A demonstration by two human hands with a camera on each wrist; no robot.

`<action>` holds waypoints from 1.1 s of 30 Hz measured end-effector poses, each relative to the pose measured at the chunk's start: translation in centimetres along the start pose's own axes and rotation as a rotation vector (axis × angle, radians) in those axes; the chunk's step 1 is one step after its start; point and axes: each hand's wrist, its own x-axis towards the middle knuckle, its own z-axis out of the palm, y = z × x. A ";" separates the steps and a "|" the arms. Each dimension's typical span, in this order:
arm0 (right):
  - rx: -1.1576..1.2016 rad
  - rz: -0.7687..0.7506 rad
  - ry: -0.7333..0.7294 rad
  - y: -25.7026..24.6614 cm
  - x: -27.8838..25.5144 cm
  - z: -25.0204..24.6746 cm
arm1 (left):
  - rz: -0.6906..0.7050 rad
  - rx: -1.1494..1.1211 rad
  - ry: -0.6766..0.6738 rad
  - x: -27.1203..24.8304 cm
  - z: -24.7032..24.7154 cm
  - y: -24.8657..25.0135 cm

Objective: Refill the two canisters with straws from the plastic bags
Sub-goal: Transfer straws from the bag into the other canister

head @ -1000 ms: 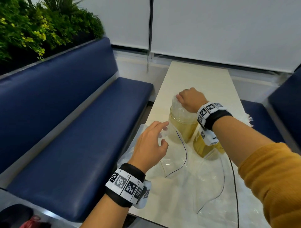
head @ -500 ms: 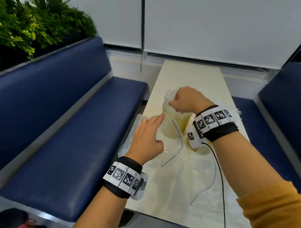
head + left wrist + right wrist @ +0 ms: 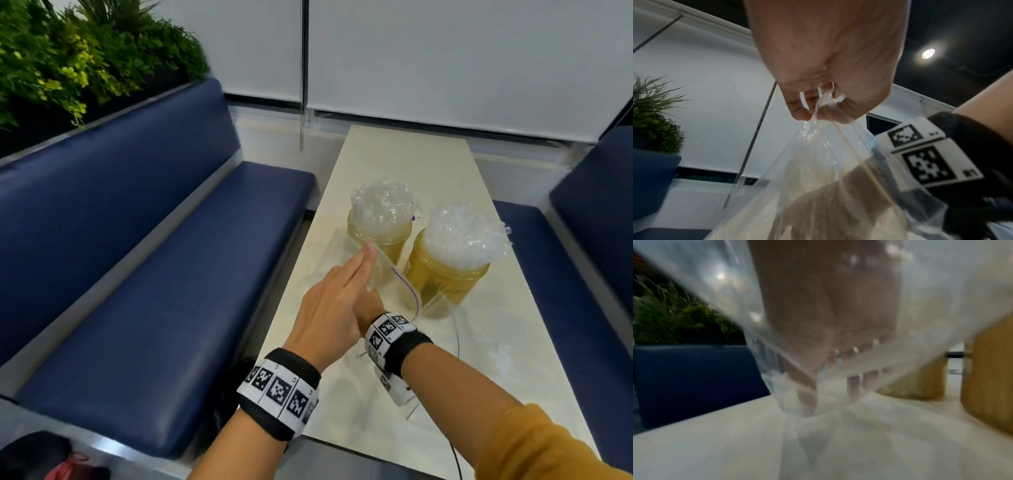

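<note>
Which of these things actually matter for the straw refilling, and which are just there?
Part of the job:
- two amber plastic canisters, topped with wrapped straws
- clear plastic bag, pinched by the left hand
- right hand, behind the bag's film

Just there:
- cream table
- blue padded bench
- green plants

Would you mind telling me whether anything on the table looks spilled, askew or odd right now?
Nothing looks spilled. Both canisters stand upright, heaped with wrapped straws. The left hand pinches an empty plastic bag, and the right hand is mostly hidden.

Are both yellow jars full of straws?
Yes, the left canister and right canister each have wrapped straws bulging out the top.
</note>
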 end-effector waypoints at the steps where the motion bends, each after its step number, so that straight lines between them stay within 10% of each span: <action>1: -0.039 -0.006 0.003 -0.1 0.2 0.4 | 0.002 -0.001 0.005 -0.2 0.0 0.0; 16: 0.010 -0.047 0.068 3.6 -3.2 -7.1 | -0.179 0.077 0.048 0.5 -0.1 -1.7; 33: 0.862 -0.184 0.515 4.8 -5.0 -7.1 | -0.550 -0.208 0.338 3.6 -3.1 -1.6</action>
